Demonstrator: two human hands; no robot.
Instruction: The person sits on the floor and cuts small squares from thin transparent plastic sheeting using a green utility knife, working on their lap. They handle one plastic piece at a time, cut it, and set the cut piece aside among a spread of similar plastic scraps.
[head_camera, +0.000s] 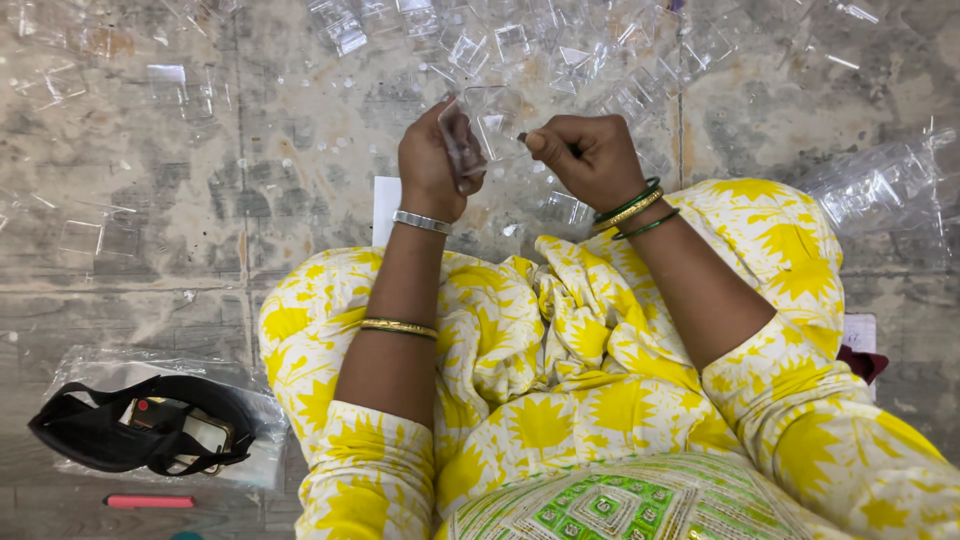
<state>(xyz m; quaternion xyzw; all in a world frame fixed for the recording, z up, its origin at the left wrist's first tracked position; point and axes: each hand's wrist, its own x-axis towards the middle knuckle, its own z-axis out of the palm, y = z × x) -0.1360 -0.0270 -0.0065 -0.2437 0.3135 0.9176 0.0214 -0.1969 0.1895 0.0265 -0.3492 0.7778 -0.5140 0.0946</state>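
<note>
My left hand (432, 160) grips a small clear plastic box (487, 128) by its left side, holding it up in front of me. My right hand (585, 152) pinches the box's right edge with closed fingers, thumb tip against the plastic. Both wrists wear bangles. I sit on the floor in yellow patterned clothing, hands raised above my knees. Several more clear plastic boxes (520, 45) lie scattered on the stone floor just beyond my hands.
A heap of clear plastic pieces (880, 185) lies at the right. A black bag (140, 435) on a clear plastic sheet sits at lower left, with a red pen (150, 501) beside it. A white paper (386, 205) lies near my left wrist.
</note>
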